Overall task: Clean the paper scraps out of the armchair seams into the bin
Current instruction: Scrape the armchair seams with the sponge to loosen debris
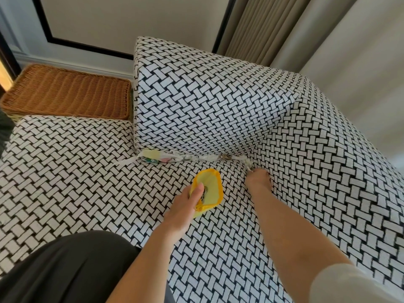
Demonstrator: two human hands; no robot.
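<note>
The armchair (196,101), covered in black-and-white basketweave fabric, fills the view. Paper scraps (175,158) line the seam between its back cushion and seat. The left hand (185,206) grips a small yellow bin (211,186) over the seat, thumb on its rim. The right hand (258,179) digs into the seam's right corner with its fingertips buried, so I cannot tell its grip. A wicker basket (65,92) stands beside the chair, below a cream wall (131,16) and left of beige curtains (273,25).

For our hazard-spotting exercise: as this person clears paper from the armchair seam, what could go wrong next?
The left hand holds the yellow bin tilted, so scraps inside might spill onto the seat. The right hand digs at the seam corner and may push wedged paper deeper.
</note>
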